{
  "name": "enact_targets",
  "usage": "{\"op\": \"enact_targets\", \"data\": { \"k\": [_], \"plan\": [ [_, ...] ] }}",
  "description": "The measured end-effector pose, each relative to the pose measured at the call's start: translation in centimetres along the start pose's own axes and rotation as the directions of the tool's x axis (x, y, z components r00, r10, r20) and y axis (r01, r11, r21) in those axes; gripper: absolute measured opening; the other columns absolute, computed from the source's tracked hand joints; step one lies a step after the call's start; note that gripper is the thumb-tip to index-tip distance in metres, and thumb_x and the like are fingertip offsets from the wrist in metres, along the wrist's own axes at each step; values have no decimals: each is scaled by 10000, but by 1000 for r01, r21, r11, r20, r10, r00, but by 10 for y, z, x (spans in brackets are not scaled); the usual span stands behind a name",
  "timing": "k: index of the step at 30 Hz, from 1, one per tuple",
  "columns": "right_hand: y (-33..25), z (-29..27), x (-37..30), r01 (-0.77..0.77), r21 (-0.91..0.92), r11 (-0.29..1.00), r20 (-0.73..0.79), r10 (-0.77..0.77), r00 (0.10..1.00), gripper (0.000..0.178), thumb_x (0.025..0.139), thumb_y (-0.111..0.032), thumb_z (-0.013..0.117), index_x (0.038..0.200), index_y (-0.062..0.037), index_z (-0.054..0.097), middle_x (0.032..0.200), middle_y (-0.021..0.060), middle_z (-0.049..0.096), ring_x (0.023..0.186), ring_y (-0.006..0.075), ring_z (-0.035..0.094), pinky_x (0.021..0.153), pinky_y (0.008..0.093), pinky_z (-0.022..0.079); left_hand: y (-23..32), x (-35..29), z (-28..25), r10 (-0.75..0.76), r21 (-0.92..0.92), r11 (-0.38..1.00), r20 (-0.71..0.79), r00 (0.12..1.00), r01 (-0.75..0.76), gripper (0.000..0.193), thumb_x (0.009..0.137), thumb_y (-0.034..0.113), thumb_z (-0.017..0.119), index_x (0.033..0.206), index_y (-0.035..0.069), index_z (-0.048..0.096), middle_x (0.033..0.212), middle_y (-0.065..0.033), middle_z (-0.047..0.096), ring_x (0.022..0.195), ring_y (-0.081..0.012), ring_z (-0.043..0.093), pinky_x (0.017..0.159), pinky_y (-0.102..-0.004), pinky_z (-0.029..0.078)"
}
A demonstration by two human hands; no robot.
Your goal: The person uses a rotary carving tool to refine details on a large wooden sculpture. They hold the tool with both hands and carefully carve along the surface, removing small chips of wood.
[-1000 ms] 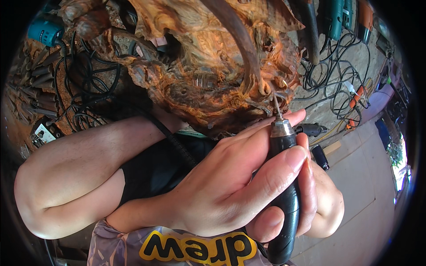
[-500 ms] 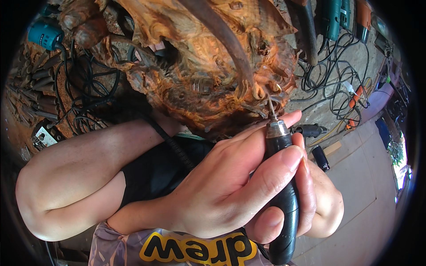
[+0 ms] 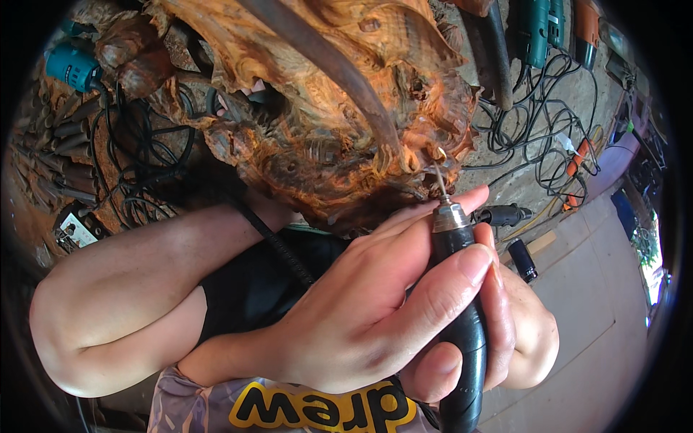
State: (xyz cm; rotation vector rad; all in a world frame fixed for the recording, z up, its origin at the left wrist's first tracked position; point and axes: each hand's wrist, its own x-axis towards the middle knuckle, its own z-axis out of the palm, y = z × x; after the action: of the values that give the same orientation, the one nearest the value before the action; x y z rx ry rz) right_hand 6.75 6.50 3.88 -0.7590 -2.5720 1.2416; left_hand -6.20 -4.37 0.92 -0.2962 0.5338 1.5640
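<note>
A black rotary carving handpiece (image 3: 465, 353) with a silver metal collar stands nearly upright in front of me. My left hand (image 3: 361, 310) comes in from the lower left, its thumb pressed on the handpiece and its fingers behind it. My right hand (image 3: 499, 314), partly hidden, is closed round the grip from the right. A thin metal bit (image 3: 440, 182) points up at the lower right edge of a large, gnarled orange-brown wood piece (image 3: 317, 137). Whether its tip touches the wood I cannot tell.
A teal power tool (image 3: 73, 70) lies at far left by black cables (image 3: 148, 137) and a row of tools (image 3: 68, 162). Green power tools (image 3: 535, 32) and tangled cords (image 3: 534, 123) are at upper right. My bent leg (image 3: 130, 289) is at left.
The wood piece has shifted slightly to the left in view, and the bit meets its edge at a slightly different spot. Both hands keep their grip on the handpiece.
</note>
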Motion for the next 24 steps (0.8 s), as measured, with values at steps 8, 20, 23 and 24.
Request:
{"op": "enact_targets", "data": {
  "k": [8, 20, 23, 24],
  "plan": [
    [-1, -7, 5, -9, 71, 997, 22, 8, 1000, 578, 966, -375, 601, 1164, 167, 583, 1150, 391, 622, 1072, 449, 664, 990, 525, 514, -3, 6, -4, 13, 33, 999, 39, 999, -14, 625, 1057, 290, 477, 1503, -92, 265, 1269, -63, 572, 1207, -143, 520, 1172, -401, 280],
    [46, -66, 81, -440, 566, 697, 470, 167, 867, 684, 854, -523, 620, 1108, 112, 622, 1155, 377, 628, 1087, 438, 642, 1010, 514, 483, -33, 47, 38, 261, 7, 965, -81, 962, -261, 489, 1085, 370, 421, 1240, -73, 561, 1332, -211, 557, 1332, -274, 489, 1116, -365, 335],
    [57, -63, 104, -515, 513, 687, 570, 177, 803, 685, 818, -524, 640, 1113, 94, 650, 1151, 352, 645, 1111, 417, 643, 1031, 503, 473, -30, 56, 41, 321, 89, 947, -172, 931, -309, 526, 1085, 406, 402, 1248, -67, 561, 1323, -172, 551, 1282, -228, 501, 1092, -360, 357],
    [60, -62, 111, -520, 510, 685, 586, 166, 793, 683, 807, -518, 652, 1115, 91, 664, 1148, 343, 654, 1117, 410, 647, 1037, 498, 473, -27, 56, 43, 316, 94, 948, -189, 930, -303, 528, 1086, 409, 397, 1263, -63, 553, 1323, -160, 547, 1271, -211, 499, 1085, -354, 362]
  ]
}}
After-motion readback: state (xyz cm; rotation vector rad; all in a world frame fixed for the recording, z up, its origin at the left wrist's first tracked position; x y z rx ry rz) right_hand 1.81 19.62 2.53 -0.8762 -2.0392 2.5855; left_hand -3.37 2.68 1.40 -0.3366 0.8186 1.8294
